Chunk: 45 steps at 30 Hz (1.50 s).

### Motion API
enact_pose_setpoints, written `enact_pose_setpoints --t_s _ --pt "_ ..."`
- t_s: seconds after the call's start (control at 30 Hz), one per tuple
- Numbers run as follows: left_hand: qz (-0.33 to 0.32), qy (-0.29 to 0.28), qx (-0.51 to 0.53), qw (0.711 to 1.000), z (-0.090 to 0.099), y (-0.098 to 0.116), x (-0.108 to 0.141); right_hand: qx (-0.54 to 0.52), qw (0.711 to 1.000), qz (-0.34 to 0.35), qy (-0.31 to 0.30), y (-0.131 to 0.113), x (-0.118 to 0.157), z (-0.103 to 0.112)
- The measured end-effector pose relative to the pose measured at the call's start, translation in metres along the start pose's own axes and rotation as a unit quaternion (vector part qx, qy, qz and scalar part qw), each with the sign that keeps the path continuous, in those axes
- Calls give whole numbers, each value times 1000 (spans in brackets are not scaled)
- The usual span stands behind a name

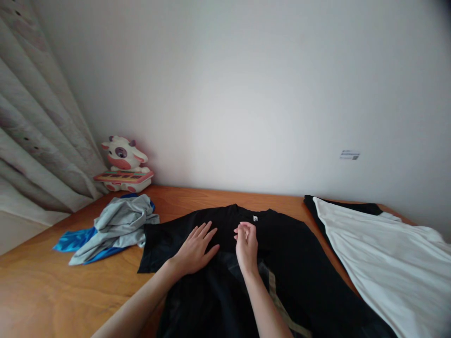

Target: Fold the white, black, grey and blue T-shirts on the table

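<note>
Wooden table (pixel 52 281), white wall (pixel 246 94), curtain (pixel 31 131) left.

Shirt (pixel 299 263) mid-table (pixel 52 291); crumpled clothes (pixel 116 227) left, garment (pixel 394 267) right.

Black shirt (pixel 299 263) under fingers (pixel 206 232) of left hand (pixel 193 251): matt knit cloth, soft, faintly ribbed sheen lower down; small white label (pixel 255 218) just beyond fingertips of right hand (pixel 246 246). Table (pixel 52 286) left of fingers: orange-brown wood, smooth, satin varnish, visible grain. Grey shirt (pixel 120 225) further left: crumpled matt cloth over glossy blue fabric (pixel 73 239). White shirt (pixel 391 267) right of fingers: smooth matt cloth. Cow toy (pixel 123 164) beyond: glossy plastic. Curtain (pixel 31 131): pale woven cloth.
</note>
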<state>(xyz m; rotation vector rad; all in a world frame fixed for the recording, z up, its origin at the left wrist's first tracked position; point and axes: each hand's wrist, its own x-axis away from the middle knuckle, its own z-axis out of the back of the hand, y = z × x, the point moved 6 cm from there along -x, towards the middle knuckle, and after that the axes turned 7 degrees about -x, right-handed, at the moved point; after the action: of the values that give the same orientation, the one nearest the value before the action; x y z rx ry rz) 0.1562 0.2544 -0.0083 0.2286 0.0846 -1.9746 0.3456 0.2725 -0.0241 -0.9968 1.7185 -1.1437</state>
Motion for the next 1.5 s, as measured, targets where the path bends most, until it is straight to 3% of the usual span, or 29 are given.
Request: enact_pose_setpoints --t_s 0.1,0.2,0.33,0.43,0.53,0.67,0.77,0.9,1.07,1.2,1.27,1.37,1.5 --pt "126 4 -34 991 1 -51 20 47 998 23 -39 -5 4 -5" --pt "182 2 -52 982 0 -84 31 83 993 40 -74 -11 8 -10" --pt "180 42 -49 981 9 -90 33 108 988 54 -94 -14 10 -12" --pt "213 100 -75 969 35 -91 38 114 987 55 -100 -12 10 -12" --pt "288 124 -164 935 67 -100 52 119 986 52 -105 -9 10 -11" --pt "382 60 -238 891 85 -114 72 123 985 46 -109 -7 9 -11" --pt "392 8 -227 892 81 -116 76 130 983 49 -117 -12 11 -12" --pt "414 8 -201 888 80 -115 77 162 961 117 -193 -32 24 -25" --pt "395 40 -119 910 76 -126 79 251 881 218 -336 -54 53 -53" --pt "360 159 31 919 75 -140 78 289 851 228 -376 -55 63 -61" --pt "370 219 139 892 74 -149 78 286 855 220 -374 -53 62 -60" --pt "390 263 297 831 66 -158 79 280 863 205 -367 -49 59 -56" --pt "367 276 383 802 64 -154 75 270 862 212 -373 -54 62 -58"
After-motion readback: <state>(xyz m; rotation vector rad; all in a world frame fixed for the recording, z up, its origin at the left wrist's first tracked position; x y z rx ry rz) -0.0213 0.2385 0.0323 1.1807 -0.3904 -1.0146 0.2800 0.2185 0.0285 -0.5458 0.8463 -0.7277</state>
